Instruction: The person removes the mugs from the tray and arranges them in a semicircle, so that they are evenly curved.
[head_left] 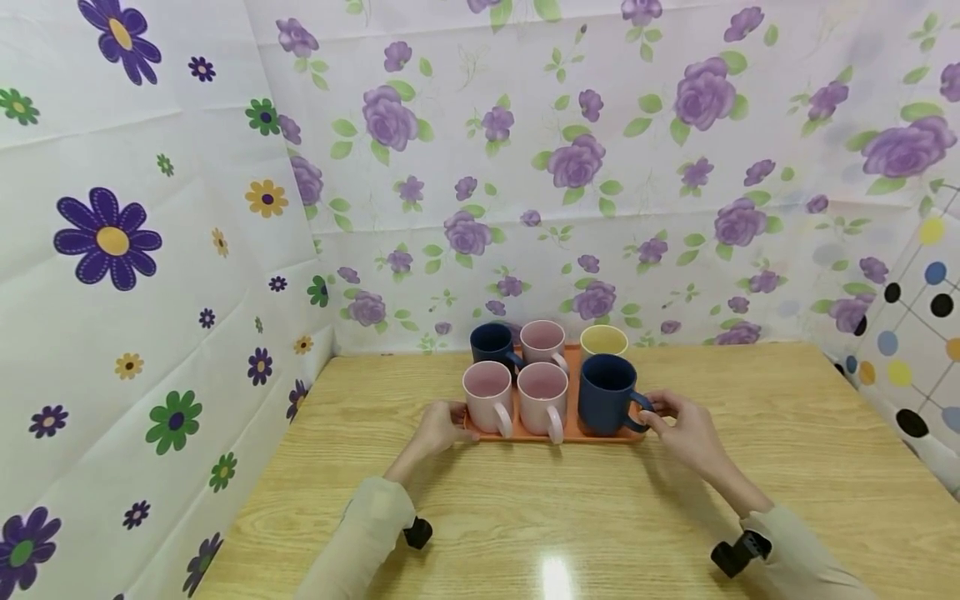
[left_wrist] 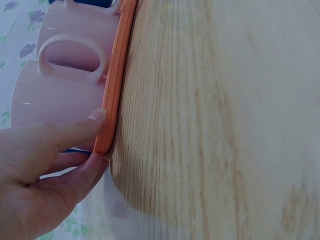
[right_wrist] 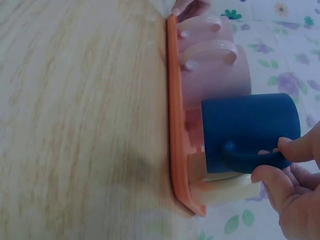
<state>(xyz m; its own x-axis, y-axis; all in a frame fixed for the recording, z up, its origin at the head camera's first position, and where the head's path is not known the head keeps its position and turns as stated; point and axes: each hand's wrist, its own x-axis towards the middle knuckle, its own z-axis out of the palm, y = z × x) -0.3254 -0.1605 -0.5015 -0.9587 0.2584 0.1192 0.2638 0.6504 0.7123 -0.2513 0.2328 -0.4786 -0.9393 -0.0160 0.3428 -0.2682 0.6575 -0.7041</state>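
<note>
An orange tray point(head_left: 573, 392) bears several mugs near the back of the table. My left hand point(head_left: 438, 427) holds its front left corner; in the left wrist view the thumb lies on the tray's rim point(left_wrist: 116, 75) with fingertips at the corner. My right hand point(head_left: 686, 425) pinches the handle of a dark blue mug point(head_left: 600, 404) at the tray's front right. In the right wrist view a gap shows between this mug's base and the tray floor. Two pink mugs point(head_left: 486, 404) point(head_left: 540, 408) stand along the front, handles facing forward.
Behind them are another dark blue mug point(head_left: 491, 340), a pink mug point(head_left: 542, 337) and a yellow mug point(head_left: 602, 337), partly covered by the front blue one. A flowered cloth point(head_left: 525, 192) hangs close behind the tray. Wood tabletop point(head_left: 525, 508) extends in front and to both sides.
</note>
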